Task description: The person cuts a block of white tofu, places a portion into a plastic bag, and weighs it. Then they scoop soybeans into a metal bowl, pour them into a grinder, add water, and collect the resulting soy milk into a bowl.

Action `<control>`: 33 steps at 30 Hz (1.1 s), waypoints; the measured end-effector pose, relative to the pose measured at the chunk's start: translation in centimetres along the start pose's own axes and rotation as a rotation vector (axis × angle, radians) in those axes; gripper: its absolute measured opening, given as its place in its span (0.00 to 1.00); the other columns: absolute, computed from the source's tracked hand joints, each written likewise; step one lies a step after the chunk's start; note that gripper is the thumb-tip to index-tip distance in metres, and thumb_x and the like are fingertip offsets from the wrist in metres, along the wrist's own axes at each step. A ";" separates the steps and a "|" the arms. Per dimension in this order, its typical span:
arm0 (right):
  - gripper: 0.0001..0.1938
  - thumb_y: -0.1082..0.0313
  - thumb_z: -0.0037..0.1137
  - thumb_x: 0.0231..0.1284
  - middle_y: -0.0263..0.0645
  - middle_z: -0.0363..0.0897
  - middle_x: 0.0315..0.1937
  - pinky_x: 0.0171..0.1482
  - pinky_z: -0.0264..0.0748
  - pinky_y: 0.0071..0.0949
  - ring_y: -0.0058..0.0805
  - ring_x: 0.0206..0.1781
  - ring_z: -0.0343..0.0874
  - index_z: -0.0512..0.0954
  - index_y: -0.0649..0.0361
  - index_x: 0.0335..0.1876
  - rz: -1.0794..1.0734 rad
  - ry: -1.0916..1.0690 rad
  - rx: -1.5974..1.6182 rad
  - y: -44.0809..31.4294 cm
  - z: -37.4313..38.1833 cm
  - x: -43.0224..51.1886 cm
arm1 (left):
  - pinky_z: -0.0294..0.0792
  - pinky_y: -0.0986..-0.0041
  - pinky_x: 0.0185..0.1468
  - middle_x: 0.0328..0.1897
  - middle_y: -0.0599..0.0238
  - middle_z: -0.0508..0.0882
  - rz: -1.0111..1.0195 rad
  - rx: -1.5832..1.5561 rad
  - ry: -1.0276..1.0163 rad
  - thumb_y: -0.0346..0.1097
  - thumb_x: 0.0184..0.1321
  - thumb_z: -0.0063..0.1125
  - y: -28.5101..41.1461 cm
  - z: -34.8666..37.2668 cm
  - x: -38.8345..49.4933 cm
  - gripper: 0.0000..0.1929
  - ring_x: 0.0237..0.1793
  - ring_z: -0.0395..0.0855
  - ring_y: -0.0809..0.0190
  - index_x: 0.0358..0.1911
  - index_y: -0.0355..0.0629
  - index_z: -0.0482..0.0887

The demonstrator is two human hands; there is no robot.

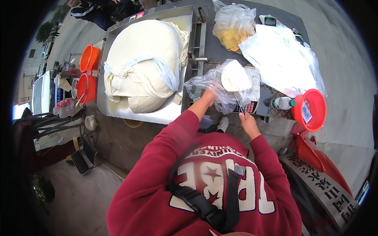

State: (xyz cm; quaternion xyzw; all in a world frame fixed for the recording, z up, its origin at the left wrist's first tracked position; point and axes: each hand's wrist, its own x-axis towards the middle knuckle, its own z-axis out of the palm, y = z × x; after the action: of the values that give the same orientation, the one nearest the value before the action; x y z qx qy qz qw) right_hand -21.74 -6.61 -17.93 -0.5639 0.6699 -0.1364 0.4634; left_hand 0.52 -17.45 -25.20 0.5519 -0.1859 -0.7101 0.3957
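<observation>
My left hand point(209, 93) grips a clear plastic bag point(197, 84), whose film spreads up beside and around a white slab that looks like tofu point(234, 76). My right hand point(249, 124) is closed on the dark handle of a thin metal tool point(239, 103), a knife or spatula. The tool's far end meets the slab's lower edge; whether it runs under the slab is hidden. Both slab and bag are over the pale platform of a weighing scale point(255, 78) with a keypad point(250, 106). To the left, a metal tray point(115, 113) holds a large rounded white mass point(141, 41), partly wrapped in cloth point(138, 77).
Right of the scale stand a capped plastic bottle point(282, 103) and a red bowl point(322, 110). Behind are a bag of yellow pieces point(233, 37) and a stack of white plastic bags point(277, 56). Orange-red buckets point(88, 57) stand beyond the tray. A person point(103, 13) is at the far side.
</observation>
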 end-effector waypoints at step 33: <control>0.14 0.55 0.45 0.66 0.27 0.66 0.16 0.17 0.53 0.14 0.10 0.14 0.58 0.74 0.59 0.40 0.045 -0.195 0.662 -0.6 -4.6 -8.1 | 0.78 0.60 0.43 0.50 0.53 0.79 0.014 -0.345 -0.327 0.38 0.50 0.63 5.8 -10.3 -10.7 0.30 0.45 0.81 0.50 0.57 0.36 0.68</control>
State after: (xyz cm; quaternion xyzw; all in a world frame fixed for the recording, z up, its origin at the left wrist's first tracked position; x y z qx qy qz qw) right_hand -25.45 -1.27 -11.27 -0.3786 0.5540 -0.2816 0.6859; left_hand 13.00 -11.07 -17.64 0.3523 -0.1273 -0.8085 0.4539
